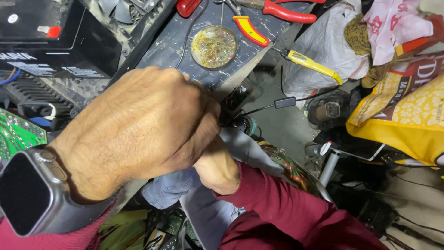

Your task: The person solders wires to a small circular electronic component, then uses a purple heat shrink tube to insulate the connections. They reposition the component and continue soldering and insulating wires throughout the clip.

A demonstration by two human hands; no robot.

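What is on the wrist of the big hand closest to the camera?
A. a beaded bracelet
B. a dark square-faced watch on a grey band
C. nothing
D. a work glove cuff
B: the left hand wears a watch with a dark square face and a grey band above the red sleeve.

Small dark part (243, 124) (mostly hidden) just beyond the fists

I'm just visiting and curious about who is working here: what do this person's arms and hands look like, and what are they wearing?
Both hands are bare, with no gloves. The left hand has a smartwatch at the wrist, with a dark rectangular screen, a grey case and a grey band. Both arms wear dark red long sleeves; the right sleeve reaches the wrist of the right hand. No rings show.
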